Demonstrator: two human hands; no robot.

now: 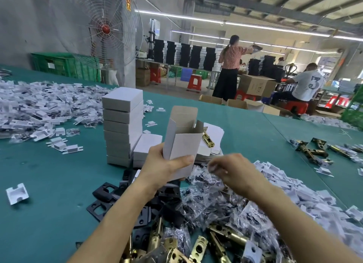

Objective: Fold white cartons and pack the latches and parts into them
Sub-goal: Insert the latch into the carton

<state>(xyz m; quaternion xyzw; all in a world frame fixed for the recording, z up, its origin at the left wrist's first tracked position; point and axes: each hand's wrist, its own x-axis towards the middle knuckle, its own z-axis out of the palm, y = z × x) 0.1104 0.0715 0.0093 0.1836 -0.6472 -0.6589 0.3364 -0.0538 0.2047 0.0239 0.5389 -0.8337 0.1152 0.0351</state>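
Observation:
My left hand (165, 164) grips an upright white carton (182, 143) whose top flaps stand open, held above the green table (49, 203). My right hand (229, 169) hovers just right of the carton over a heap of clear screw bags (216, 200); its fingers are blurred and curled, and whether they pinch a bag is unclear. Brass latches (198, 247) and black strike plates (104, 192) lie under my forearms. A stack of closed white cartons (122, 125) stands behind the held one. Flat carton blanks (212, 145) lie at the back with a brass latch (208, 140) on top.
White plastic inserts form a big pile at the left (39, 109) and another at the right (314, 200). More brass latches (314, 149) lie at the far right. A large fan (106, 29), green crates (64, 66) and two people working stand beyond the table.

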